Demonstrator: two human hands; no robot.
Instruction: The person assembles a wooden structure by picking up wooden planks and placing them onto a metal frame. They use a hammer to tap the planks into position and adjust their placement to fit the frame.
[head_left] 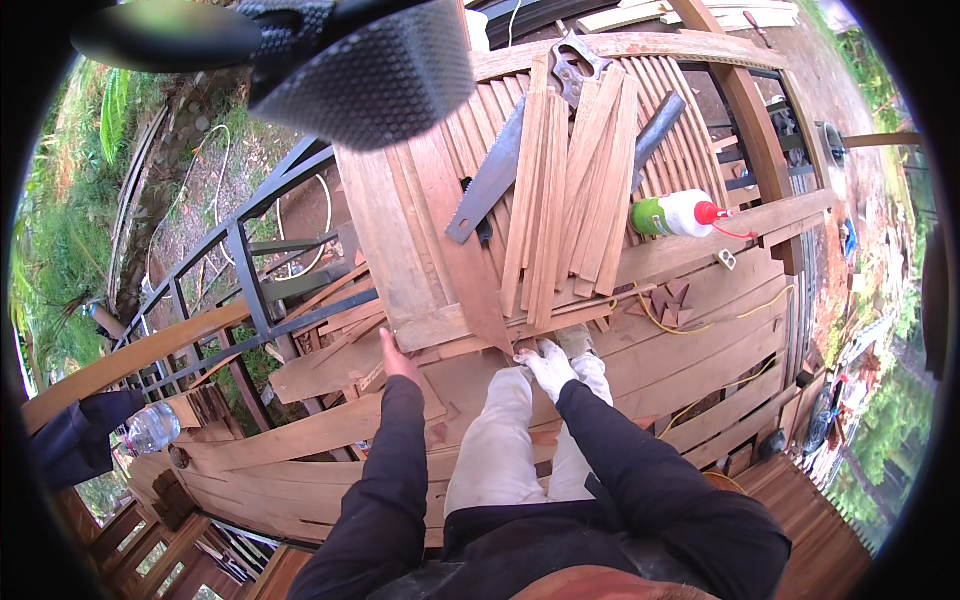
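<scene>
A slatted wooden panel lies in front of me on a raised support. My left hand, bare, is held against its near left corner, fingers stretched out. My right hand, in a white glove with bare fingertips, is closed just below the panel's near edge. What its fingers hold is hidden. Beside them is the pointed end of a reddish board, which lies along the panel. On the panel rest a handsaw, several thin wooden strips, a dark tube-like piece and a white-and-green glue bottle with a red cap.
A plank deck spreads below, with small wood offcuts and a yellow cord. Dark metal railing runs along the left. A clear plastic bottle stands at far left. A wooden post rises at right.
</scene>
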